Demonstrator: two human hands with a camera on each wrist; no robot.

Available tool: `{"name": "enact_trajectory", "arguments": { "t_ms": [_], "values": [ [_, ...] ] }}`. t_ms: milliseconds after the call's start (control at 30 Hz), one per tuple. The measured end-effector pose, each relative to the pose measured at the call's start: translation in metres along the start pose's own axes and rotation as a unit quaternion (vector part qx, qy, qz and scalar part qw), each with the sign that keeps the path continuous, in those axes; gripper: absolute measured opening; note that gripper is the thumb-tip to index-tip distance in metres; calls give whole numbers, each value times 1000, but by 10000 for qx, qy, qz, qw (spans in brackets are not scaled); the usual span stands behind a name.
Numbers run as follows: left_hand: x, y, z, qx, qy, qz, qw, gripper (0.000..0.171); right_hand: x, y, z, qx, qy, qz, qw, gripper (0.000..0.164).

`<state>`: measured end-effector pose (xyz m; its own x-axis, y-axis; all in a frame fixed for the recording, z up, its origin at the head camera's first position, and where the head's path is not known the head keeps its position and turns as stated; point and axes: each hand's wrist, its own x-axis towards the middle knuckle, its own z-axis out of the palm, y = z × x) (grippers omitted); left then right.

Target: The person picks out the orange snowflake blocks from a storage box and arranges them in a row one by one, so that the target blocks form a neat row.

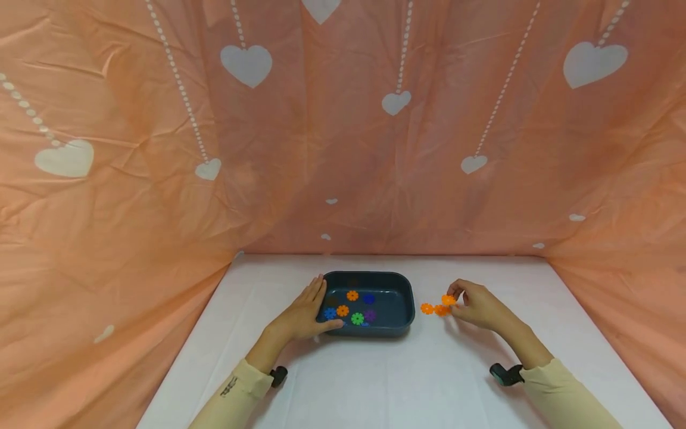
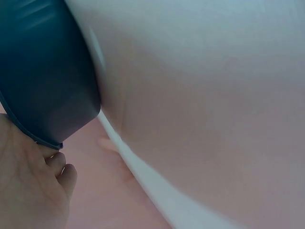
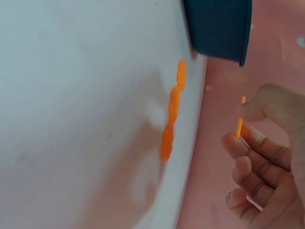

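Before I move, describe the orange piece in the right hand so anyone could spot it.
On the white table, find the dark tray, then the right hand to its right in the head view. Pinched there is a flower-shaped orange piece. Unlike the nearby row of orange pieces on the table, this one is held above it.

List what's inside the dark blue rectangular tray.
Inside the tray lie two orange flower-shaped discs, a green flower-shaped disc, a purple disc and some blue discs. The left hand covers the near-left corner; anything beneath it cannot be seen.
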<state>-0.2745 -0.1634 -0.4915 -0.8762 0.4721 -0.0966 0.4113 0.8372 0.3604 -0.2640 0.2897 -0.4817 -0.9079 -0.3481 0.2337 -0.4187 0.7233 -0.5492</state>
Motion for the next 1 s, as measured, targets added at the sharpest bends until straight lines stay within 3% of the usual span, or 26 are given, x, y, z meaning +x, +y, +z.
{"name": "enact_trajectory", "arguments": {
  "t_ms": [567, 833, 1000],
  "values": [
    [-1, 0, 0, -26, 16, 30, 10000, 119, -21, 35, -2, 44, -36, 512, 9987, 26],
    [1, 0, -1, 37, -17, 11, 10000, 120, -21, 40, -4, 24, -277, 932, 9953, 26],
    [0, 1, -1, -46, 11, 12, 10000, 119, -20, 41, -2, 24, -275, 928, 9953, 25]
  ]
}}
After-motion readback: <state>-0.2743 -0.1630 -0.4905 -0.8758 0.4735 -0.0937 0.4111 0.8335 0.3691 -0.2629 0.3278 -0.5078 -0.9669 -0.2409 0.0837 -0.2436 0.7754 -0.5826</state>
